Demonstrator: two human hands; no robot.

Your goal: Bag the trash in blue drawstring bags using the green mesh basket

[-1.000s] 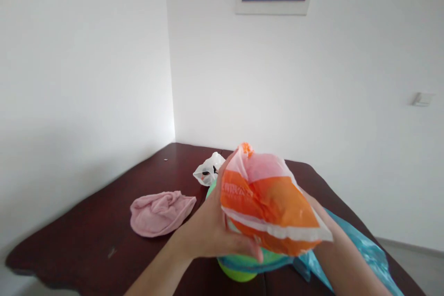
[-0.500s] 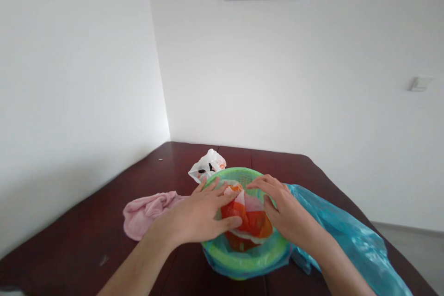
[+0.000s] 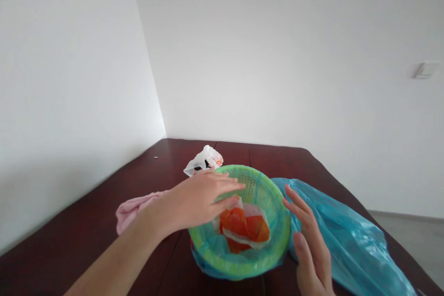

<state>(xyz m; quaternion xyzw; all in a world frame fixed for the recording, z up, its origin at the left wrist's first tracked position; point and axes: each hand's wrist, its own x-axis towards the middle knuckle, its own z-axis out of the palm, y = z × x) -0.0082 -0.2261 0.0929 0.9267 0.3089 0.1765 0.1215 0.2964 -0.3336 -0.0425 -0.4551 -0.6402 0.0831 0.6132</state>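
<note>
A round green mesh plastic basket (image 3: 239, 268) stands on the table, with translucent blue plastic about its outside. Inside lies a crumpled orange-and-white plastic bag (image 3: 244, 225). My left hand (image 3: 204, 196) reaches over the basket's left rim, fingers stretched out above the orange-and-white bag; whether it touches the bag or rim I cannot tell. To the right of the basket, my right hand (image 3: 308, 240) is open, thumb and fingers apart, holding nothing. Behind that hand a large translucent blue plastic bag (image 3: 350, 236) spreads over the table's right side.
Left of the basket lies a pink cloth (image 3: 133, 210), partly hidden by my left forearm. A crumpled white plastic bag (image 3: 208, 156) sits behind the basket. The dark red table (image 3: 76, 245) meets white walls at the back and left.
My right hand has moved from over the basket out to its right side. The left hand has shifted slightly up and left. More of the orange-and-white bag shows, and the view has tilted downward.
</note>
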